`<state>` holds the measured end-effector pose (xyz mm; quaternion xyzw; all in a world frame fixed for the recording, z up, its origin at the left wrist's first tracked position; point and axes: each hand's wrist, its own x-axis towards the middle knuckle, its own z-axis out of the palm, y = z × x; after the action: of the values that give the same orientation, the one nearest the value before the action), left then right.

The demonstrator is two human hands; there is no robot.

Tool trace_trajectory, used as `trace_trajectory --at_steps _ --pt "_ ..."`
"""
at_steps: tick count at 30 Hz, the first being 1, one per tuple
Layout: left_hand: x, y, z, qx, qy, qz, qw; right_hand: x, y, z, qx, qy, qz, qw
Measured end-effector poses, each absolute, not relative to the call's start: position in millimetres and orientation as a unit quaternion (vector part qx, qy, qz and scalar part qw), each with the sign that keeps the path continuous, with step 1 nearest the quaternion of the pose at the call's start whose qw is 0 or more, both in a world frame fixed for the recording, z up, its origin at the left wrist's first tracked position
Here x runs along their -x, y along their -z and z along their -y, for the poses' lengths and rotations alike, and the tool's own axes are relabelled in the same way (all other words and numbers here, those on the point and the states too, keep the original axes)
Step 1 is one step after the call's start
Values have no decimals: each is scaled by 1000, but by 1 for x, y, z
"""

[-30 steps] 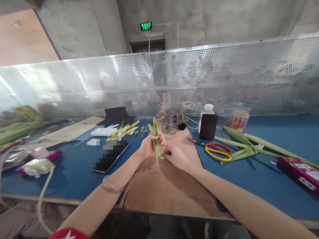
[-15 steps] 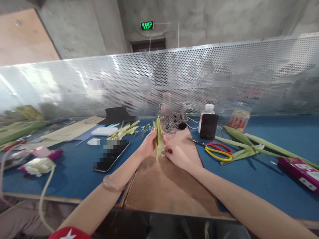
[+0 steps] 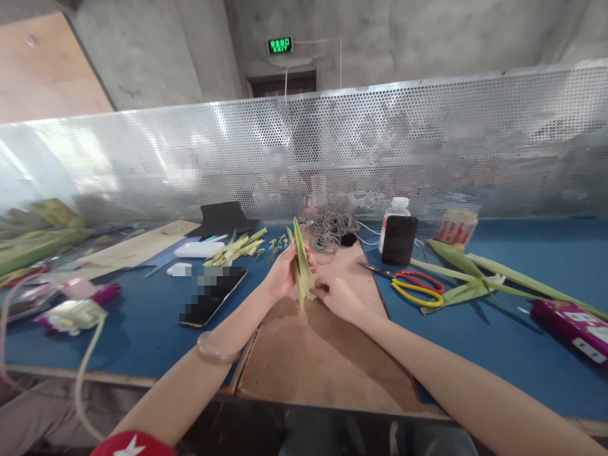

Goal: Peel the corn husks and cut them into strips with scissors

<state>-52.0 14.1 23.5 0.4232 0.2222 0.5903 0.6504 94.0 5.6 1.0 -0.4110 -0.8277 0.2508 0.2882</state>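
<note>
Over the brown board in the middle of the table, my left hand (image 3: 284, 273) is closed around a folded pale-green leaf strip (image 3: 303, 269), whose pointed tips stick up. My right hand (image 3: 336, 296) has its fingers bent and pinched at the lower right edge of that leaf; the exact contact is too small to make out. Scissors (image 3: 418, 288) with one red and one yellow handle lie right of my right hand. Behind the leaf sits a tangle of grey cord (image 3: 330, 231). Cut leaf pieces (image 3: 237, 246) are piled left of my left hand.
A phone (image 3: 216, 297) lies at the left, near a white case (image 3: 198, 249). On the right stand a white bottle (image 3: 399, 206) and a dark phone (image 3: 399, 240), with long leaves (image 3: 458, 259) and a purple packet (image 3: 572, 329) beyond. A perforated metal screen (image 3: 304, 145) closes the back.
The leaf has tilted, its tip swinging slightly left and its lower end slightly right. Both hands stay nearly in place.
</note>
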Motion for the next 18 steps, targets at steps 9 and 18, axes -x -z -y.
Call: trace_trajectory --at_steps 9,18 --pt "55 -22 -19 -381 -606 -260 648 -93 2 -9 397 -257 833 286" --pt "55 -19 -21 -394 -622 -268 622 -93 -2 -6 421 -275 818 278"
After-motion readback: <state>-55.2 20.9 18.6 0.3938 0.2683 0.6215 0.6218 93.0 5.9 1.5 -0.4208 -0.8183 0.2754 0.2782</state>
